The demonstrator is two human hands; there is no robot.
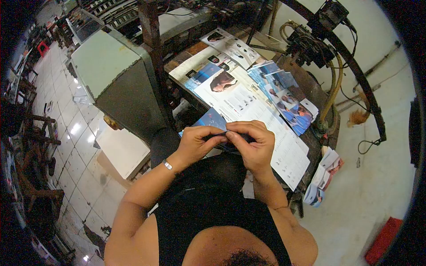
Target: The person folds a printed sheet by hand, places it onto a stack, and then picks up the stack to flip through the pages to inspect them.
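My left hand [197, 142] and my right hand [255, 144] meet in front of my body, above my lap. Both are closed, thumbs against fingers, pinching the near edge of a blue printed sheet [211, 118]. Part of that sheet shows beyond my left fingers; the rest is hidden by my hands. A silver bracelet [167, 164] is on my left wrist. Just past my hands lie white printed sheets [239, 104], one bearing a picture of a head with dark hair. Right of them is an overlapping pile of blue photo leaflets [288, 102].
The sheets lie on a worn wooden table [181, 62]. A green-topped metal cabinet [106, 60] stands to the left, with a pale board [122, 150] below it. A machine with hoses [306, 44] rises at right. Folded leaflets [323, 175] and a red object [384, 239] are at lower right.
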